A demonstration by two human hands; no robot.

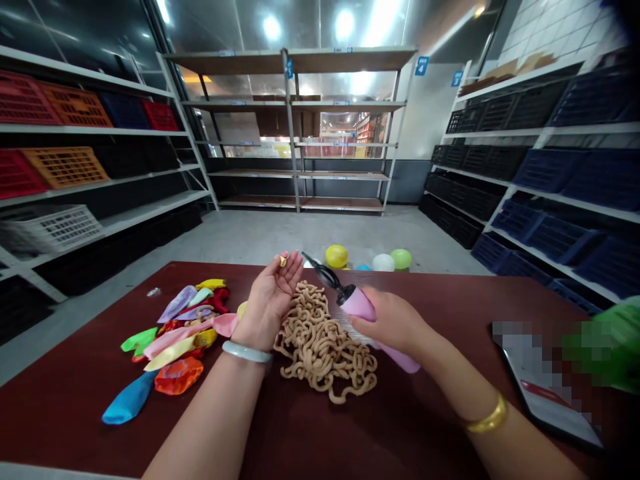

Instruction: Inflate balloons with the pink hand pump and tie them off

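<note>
My left hand (273,297), palm up above the table, has a small yellow piece (283,261) pinched between its thumb and fingers. My right hand (390,319) is closed round a pink tool (359,305) with a black whisk-like head (327,275), its tip pointing at my left fingertips. Below both hands lies a tangled heap of tan, rope-like strands (325,353). Several deflated balloons (185,337) in many colours are spread to the left of my left hand.
On the dark red table (75,373), a flat device (545,387) and a green object (613,343) lie at the right. Round balloons (337,256) are beyond the far edge. Shelves (290,133) with crates (67,167) stand around.
</note>
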